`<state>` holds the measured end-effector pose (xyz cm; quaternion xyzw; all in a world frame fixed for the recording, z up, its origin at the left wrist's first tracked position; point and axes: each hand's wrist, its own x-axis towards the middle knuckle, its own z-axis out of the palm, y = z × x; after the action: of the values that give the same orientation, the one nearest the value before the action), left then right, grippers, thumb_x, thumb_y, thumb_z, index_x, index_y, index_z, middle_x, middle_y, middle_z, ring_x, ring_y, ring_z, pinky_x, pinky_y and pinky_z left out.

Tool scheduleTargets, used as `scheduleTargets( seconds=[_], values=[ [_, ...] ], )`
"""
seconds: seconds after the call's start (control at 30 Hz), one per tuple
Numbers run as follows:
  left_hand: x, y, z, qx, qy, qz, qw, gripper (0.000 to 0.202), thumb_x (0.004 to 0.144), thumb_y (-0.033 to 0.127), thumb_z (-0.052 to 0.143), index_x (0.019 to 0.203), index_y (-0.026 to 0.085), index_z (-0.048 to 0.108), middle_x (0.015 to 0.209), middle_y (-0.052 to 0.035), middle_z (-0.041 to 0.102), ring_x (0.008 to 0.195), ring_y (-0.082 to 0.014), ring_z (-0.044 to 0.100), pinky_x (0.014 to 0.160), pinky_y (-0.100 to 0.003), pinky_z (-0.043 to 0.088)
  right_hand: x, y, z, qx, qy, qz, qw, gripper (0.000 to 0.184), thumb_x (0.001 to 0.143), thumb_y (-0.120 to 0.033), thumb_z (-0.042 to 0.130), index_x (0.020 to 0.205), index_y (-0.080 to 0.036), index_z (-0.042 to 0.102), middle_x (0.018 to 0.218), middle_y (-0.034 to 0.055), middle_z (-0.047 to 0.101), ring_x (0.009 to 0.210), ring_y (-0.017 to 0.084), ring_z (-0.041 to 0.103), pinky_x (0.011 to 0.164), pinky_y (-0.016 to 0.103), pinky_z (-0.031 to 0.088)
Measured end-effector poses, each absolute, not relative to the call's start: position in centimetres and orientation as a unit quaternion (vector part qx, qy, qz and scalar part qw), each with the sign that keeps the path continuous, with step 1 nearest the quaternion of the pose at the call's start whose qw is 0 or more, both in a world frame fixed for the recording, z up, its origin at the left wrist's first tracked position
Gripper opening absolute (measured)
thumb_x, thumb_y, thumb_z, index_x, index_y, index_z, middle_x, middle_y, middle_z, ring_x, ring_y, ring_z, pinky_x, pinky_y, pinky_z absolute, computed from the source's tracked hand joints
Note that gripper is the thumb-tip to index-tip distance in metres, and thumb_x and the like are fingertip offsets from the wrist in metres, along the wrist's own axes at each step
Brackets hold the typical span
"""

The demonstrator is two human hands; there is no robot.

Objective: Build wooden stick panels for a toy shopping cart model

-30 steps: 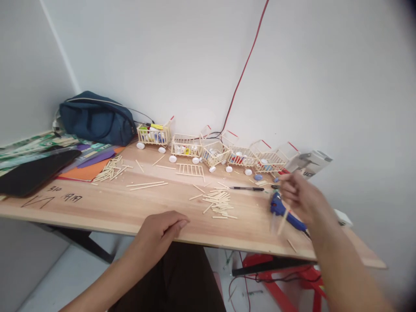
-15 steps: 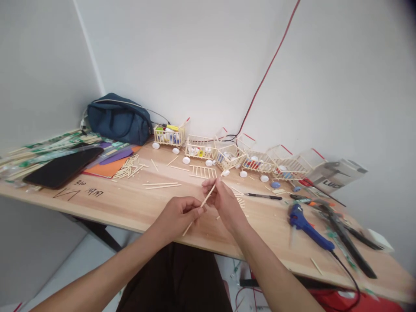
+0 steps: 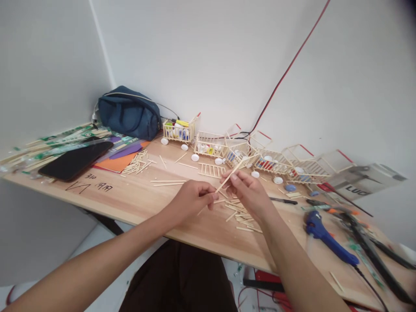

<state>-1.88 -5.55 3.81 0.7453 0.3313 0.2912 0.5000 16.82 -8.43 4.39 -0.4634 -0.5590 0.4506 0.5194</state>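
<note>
A thin, pale wooden stick [image 3: 230, 175] slants between my two hands above the table. My left hand [image 3: 194, 197] pinches it toward its near end between thumb and fingers. My right hand [image 3: 249, 190] grips it farther up, with the far end sticking out past the fingertips. Below and beside the right hand lies a loose pile of short cut sticks [image 3: 242, 214]. Beyond the hands, a flat ladder-shaped stick panel [image 3: 211, 170] rests on the wood. Two longer sticks [image 3: 169, 182] lie left of the hands.
Several miniature stick carts [image 3: 211, 145] with white or blue wheels line the wall. At right are a blue glue gun [image 3: 331, 240], a black pen [image 3: 284, 200] and pliers-like tools. At left are a phone [image 3: 74, 160], a blue bag [image 3: 130, 112], packaged sticks and another pile [image 3: 136, 164].
The stick has shifted up and away, its far end now reaching past my right fingers. My hands are slightly farther apart. The view has turned, so the table appears shifted right.
</note>
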Motion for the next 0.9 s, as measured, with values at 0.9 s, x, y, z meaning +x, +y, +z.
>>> scheduleTargets(
  seconds=[0.9],
  values=[
    [3.6, -1.7, 1.2, 0.973, 0.184, 0.121, 0.073, 0.017, 0.094, 0.023, 0.049, 0.088, 0.014, 0.061, 0.098, -0.0073, 0.061, 0.091, -0.02, 0.052, 0.073, -0.03, 0.041, 22.8, -7.9, 5.0, -0.46, -0.396, 0.473, 0.639, 0.031, 0.075, -0.047, 0.072, 0.08, -0.021, 0.055, 0.055, -0.0067, 0.049, 0.037, 0.004, 0.037, 0.035, 0.016, 0.025]
  ],
)
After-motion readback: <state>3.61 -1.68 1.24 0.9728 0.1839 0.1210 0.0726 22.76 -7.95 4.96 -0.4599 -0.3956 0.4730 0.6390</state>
